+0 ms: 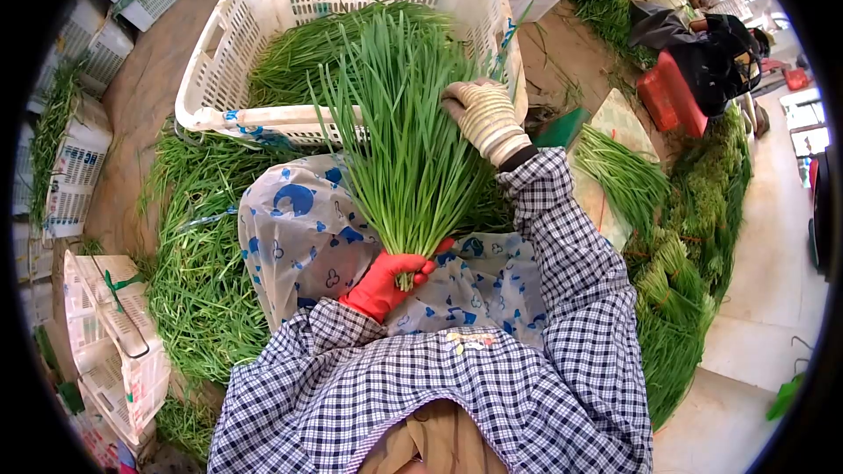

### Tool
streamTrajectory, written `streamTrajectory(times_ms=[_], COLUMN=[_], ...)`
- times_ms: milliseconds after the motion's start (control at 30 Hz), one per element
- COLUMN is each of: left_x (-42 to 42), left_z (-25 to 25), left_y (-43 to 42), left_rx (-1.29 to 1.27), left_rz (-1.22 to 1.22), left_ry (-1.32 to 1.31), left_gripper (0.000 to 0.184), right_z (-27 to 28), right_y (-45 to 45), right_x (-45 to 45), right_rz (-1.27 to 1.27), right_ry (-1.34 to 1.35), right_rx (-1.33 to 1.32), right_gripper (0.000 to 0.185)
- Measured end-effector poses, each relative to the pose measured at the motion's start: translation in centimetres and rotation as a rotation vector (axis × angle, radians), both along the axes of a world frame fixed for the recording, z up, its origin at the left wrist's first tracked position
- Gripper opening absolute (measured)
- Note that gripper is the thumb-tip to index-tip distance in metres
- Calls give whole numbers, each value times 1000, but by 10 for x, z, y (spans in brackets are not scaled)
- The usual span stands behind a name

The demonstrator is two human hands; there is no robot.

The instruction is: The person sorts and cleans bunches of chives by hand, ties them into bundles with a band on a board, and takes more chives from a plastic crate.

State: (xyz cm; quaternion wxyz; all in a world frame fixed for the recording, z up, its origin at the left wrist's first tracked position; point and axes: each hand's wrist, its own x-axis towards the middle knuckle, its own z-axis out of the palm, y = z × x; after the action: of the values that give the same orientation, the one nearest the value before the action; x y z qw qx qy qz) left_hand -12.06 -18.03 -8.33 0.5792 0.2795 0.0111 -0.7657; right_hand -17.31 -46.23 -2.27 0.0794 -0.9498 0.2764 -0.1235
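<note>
A thick bunch of garlic chives (399,149) stands fanned out in front of me, its leaf tips pointing toward the basket. My left hand (391,281), in a red glove, is closed around the stem ends at the bottom. My right hand (485,116) wears a pale striped work glove. It is at the upper right edge of the bunch, its fingers curled in against the leaves; the fingertips are partly hidden. Behind the bunch, a white plastic basket (219,44) holds more loose chives (290,70). A plastic sheet with blue prints (290,211) covers my lap.
Loose green leaves (202,254) are heaped on the floor at my left. Tied chive bundles (676,290) lie piled at the right, near a spread of chives (619,171) on a pale sheet. White crates (75,167) line the left side. A red container (672,92) stands at the upper right.
</note>
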Motion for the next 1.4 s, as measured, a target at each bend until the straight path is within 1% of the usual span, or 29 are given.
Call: streamTrajectory(times_ms=[67, 100, 167, 200, 267, 300, 333, 400, 433, 467, 500, 533, 567, 600, 633, 667, 733, 800, 867, 933, 1000, 1067, 1100, 1133, 1200, 1233, 1267, 1333, 1400], left_x=[2, 1, 1, 1, 1, 0, -1, -2, -1, 0, 0, -1, -2, -2, 0, -1, -4, -5, -3, -1, 0, -2, 0, -1, -1, -1, -4, 4, 11], left_z=[-1, -1, 1, 0, -1, -1, 0, 1, 1, 1, -3, -7, -12, -14, -11, -6, -2, -2, -6, -9, -24, -30, -23, -23, -28, -33, -26, -55, -53], left_y=[1, 1, 1, 1, 0, 0, -1, 0, -1, -1, -1, 0, 0, 0, -1, -2, -2, -2, -2, 0, 10, 15, 14, 11, 10, 11, 9, 10, 10], left_rx=[-55, -55, -59, -60, -43, -43, -24, 5, -8, -24, -15, -15, -17, -21, -26, -19, -18, -3, -24, -53, -86, -31, 169, 150, 103, 92, 169, 268, 216], left_rz=[1, 2, 5, 3, -21, -21, -13, -2, -16, -30, -28, -27, -42, -55, -52, -31, 0, -16, -26, -63, -101, -75, -17, -72, 27, 31, 65, 74, 15], left_ry=[51, 52, 46, 46, -29, -26, -32, -33, -55, -77, -78, -77, -42, -9, -13, -37, -61, -119, -100, 0, 48, -393, -86, -95, 146, 227, 210, 233, 154], left_gripper=[56, 56, 57, 57, 56, 56, 55, 54, 53, 53, 53, 53, 52, 52, 52, 52, 51, 50, 49, 48, 45, 41, 40, 40, 42, 44, 39, 35, 32], right_z=[1, 1, 4, 6, 13, 20, 20, 19, 17, -14, -75, -56, -21, 0, 22, 45, 82, 111, 91, 67, 9, -15, -32, -45, -54, -53, -58, -57, -54], right_y=[-3, -5, -8, -9, -11, -11, -11, -9, -7, -17, -39, -43, -43, -44, -44, -35, -6, 37, 79, 112, 118, 119, 122, 124, 121, 120, 121, 125, 135], right_x=[2, 2, 3, 4, 7, 12, 14, 19, 25, 22, 14, 12, 10, 3, -8, -21, -60, -69, -67, -62, -61, -58, -61, -64, -64, -67, -69, -73, -71], right_rz=[-23, -22, 79, 76, 158, 166, 167, 276, 274, 276, 284, 150, -50, -195, -241, -200, 226, 280, 388, 493, 614, 610, 606, 595, 616, 624, 616, 606, 577], right_ry=[61, 63, 149, 149, 266, 347, 349, 437, 542, 542, -232, -175, -134, -139, -139, -98, 57, 280, 219, 414, 176, 146, 159, 174, 114, 130, 118, 114, 90], right_rx=[93, 93, 33, 33, -6, 31, 33, -182, -229, -224, 222, 290, 369, 464, 549, 620, 686, 433, -68, -157, -356, -313, -260, -209, -311, -321, -380, -320, -241], right_gripper=[21, 21, 30, 30, 32, 29, 29, 23, 22, 22, 23, 23, 25, 28, 31, 35, 45, 61, 72, 73, 69, 59, 59, 60, 60, 60, 61, 61, 59])
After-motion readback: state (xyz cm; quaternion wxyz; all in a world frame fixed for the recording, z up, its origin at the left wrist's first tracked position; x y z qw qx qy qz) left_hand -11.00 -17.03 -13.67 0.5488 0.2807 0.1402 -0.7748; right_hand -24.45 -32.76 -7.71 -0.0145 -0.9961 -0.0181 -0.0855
